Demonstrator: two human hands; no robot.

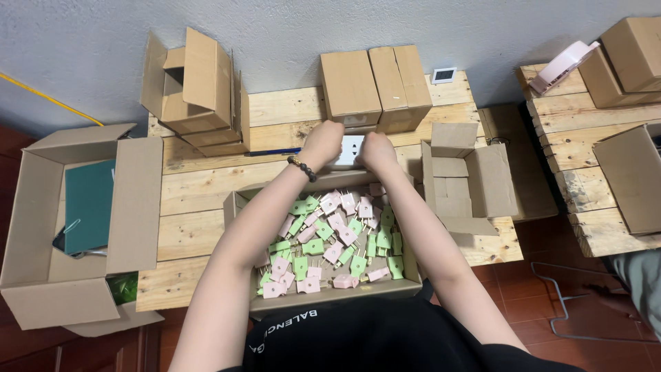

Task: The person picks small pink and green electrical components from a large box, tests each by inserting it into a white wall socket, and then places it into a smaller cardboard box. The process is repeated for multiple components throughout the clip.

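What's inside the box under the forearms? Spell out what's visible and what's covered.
The box holds a loose heap of pink plugs and green plugs with metal prongs. The forearms cover its left and right parts, and the heap hides the bottom.

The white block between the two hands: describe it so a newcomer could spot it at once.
On the wooden pallet table, just beyond the open box of pink and green plugs, the left hand and right hand grip a small white block. It is the only white piece among brown cartons.

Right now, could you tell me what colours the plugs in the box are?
The plugs are pink and light green, mixed together; the head view shows them.
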